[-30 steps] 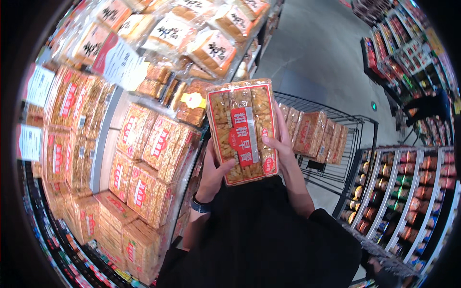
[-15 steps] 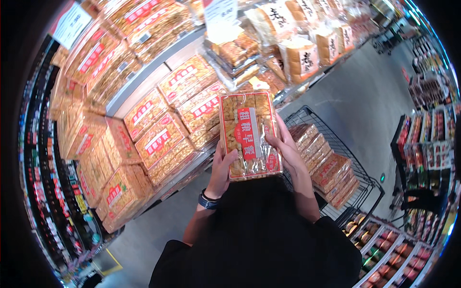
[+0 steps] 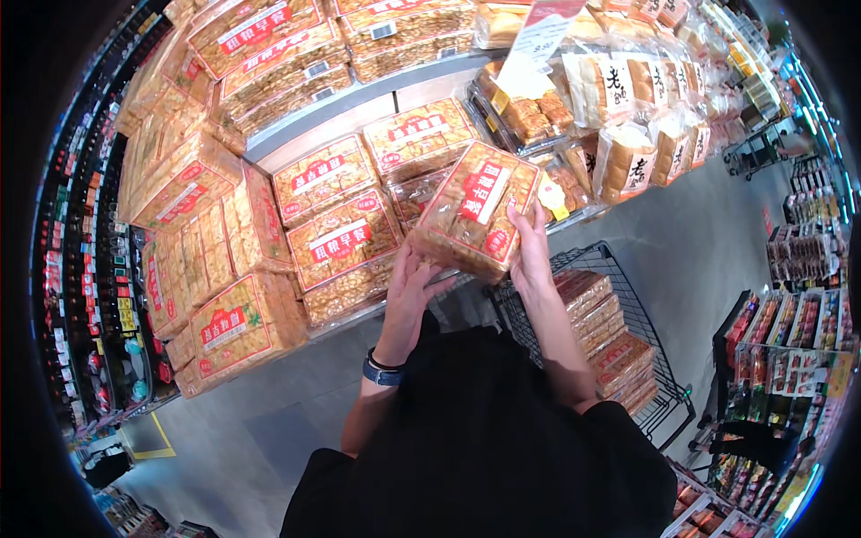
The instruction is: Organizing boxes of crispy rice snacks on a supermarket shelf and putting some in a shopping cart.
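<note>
A clear-wrapped pack of golden pastry blocks (image 3: 471,238), with a red-and-white label and red border, is held tilted in front of the shelf. My right hand (image 3: 531,255) grips it along its right edge, thumb on top and fingers behind. By its lower left corner is my left hand (image 3: 414,287), fingers and thumb spread; whether its fingertips touch the wrap is hard to tell. Just behind and to the left, similar packs (image 3: 343,238) lie stacked on the display shelf, and the held pack covers part of one of them.
A black wire shopping cart (image 3: 650,327) stands at my right with stacked pastry packs (image 3: 619,363) inside. Bagged bread loaves (image 3: 628,161) and boxed pastries (image 3: 529,117) fill the shelf's right side, under a hanging price sign (image 3: 538,45). More packs (image 3: 242,327) are piled at the shelf's left end.
The pack has moved forward toward the shelf and turned from upright to tilted. My left hand has loosened from its left edge, fingers spreading. The view has shifted.
</note>
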Demonstrator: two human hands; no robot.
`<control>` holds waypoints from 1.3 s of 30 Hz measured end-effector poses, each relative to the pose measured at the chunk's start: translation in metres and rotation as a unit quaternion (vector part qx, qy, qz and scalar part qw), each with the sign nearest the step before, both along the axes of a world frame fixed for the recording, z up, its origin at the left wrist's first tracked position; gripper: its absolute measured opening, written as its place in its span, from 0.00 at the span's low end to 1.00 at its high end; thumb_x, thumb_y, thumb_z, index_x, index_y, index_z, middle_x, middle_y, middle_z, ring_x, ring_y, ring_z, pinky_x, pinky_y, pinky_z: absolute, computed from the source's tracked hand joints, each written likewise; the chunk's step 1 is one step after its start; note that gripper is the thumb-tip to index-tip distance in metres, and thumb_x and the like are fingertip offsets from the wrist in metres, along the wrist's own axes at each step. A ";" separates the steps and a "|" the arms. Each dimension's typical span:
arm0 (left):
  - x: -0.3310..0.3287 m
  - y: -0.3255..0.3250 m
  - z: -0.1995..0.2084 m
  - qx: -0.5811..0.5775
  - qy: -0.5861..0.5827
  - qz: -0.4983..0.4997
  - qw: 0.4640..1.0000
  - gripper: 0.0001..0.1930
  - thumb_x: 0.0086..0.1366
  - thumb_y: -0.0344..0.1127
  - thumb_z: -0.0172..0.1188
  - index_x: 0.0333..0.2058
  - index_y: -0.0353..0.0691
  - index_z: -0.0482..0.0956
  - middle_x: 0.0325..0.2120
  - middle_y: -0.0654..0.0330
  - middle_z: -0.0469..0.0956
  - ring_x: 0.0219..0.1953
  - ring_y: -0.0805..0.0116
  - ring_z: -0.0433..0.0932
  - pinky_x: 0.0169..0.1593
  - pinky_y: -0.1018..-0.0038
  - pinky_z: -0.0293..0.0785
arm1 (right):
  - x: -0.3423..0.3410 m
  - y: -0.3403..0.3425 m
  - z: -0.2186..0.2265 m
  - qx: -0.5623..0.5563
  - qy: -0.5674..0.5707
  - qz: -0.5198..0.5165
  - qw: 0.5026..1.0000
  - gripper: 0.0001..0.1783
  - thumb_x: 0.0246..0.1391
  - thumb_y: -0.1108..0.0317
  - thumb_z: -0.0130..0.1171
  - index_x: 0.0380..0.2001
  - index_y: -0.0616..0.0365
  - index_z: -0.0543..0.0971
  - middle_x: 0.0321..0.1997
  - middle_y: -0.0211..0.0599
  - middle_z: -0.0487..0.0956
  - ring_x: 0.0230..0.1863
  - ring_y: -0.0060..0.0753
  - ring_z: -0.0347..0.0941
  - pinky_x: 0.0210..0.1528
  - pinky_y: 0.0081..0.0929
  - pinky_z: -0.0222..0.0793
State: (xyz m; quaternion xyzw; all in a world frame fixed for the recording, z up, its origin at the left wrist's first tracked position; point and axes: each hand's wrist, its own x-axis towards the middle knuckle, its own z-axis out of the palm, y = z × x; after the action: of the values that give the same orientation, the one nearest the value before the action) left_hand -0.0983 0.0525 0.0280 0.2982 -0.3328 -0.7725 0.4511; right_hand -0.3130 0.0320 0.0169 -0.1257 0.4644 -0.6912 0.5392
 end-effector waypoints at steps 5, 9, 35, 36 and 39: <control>0.014 -0.019 -0.010 0.016 0.019 0.021 0.999 0.39 0.76 0.40 0.48 0.75 0.40 0.35 0.75 0.47 0.46 0.71 0.49 0.59 0.68 0.54 0.64 | 0.036 -0.038 -0.011 0.034 -0.029 -0.069 0.997 0.53 0.63 0.69 0.62 0.75 0.45 0.33 0.69 0.49 0.63 0.64 0.46 0.69 0.59 0.44 0.76; 0.013 -0.040 -0.020 0.038 0.046 0.000 0.998 0.39 0.76 0.41 0.46 0.75 0.38 0.33 0.76 0.48 0.41 0.74 0.49 0.52 0.71 0.55 0.60 | 0.056 -0.071 -0.034 0.031 -0.003 -0.164 0.986 0.52 0.60 0.73 0.65 0.73 0.48 0.40 0.67 0.50 0.64 0.65 0.46 0.68 0.61 0.49 0.74; 0.027 -0.072 -0.024 0.066 0.058 0.051 0.995 0.33 0.75 0.31 0.43 0.72 0.24 0.42 0.75 0.48 0.44 0.77 0.59 0.42 0.77 0.62 0.40 | 0.039 -0.039 0.007 -0.042 -0.045 0.136 0.989 0.26 0.60 0.71 0.55 0.61 0.68 0.69 0.60 0.50 0.74 0.64 0.48 0.71 0.70 0.44 0.65; 0.027 -0.071 -0.026 0.067 0.056 0.056 0.995 0.33 0.75 0.31 0.43 0.72 0.24 0.42 0.75 0.48 0.44 0.77 0.59 0.42 0.77 0.62 0.40 | 0.031 -0.041 0.007 -0.031 0.065 0.088 0.994 0.23 0.62 0.71 0.54 0.59 0.67 0.71 0.57 0.48 0.76 0.61 0.46 0.73 0.65 0.40 0.69; 0.027 -0.064 -0.031 0.066 0.064 0.065 0.994 0.34 0.75 0.33 0.44 0.72 0.24 0.41 0.76 0.46 0.40 0.77 0.55 0.40 0.77 0.61 0.37 | -0.018 -0.048 -0.016 -0.012 0.476 0.000 0.879 0.20 0.64 0.70 0.52 0.58 0.67 0.72 0.52 0.49 0.78 0.54 0.44 0.77 0.57 0.36 0.74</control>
State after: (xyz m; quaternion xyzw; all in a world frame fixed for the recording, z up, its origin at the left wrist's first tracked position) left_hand -0.0714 -0.0111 -0.0032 0.2986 -0.2317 -0.7793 0.4998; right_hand -0.3311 -0.0156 0.0012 -0.4467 0.6565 -0.5535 0.2514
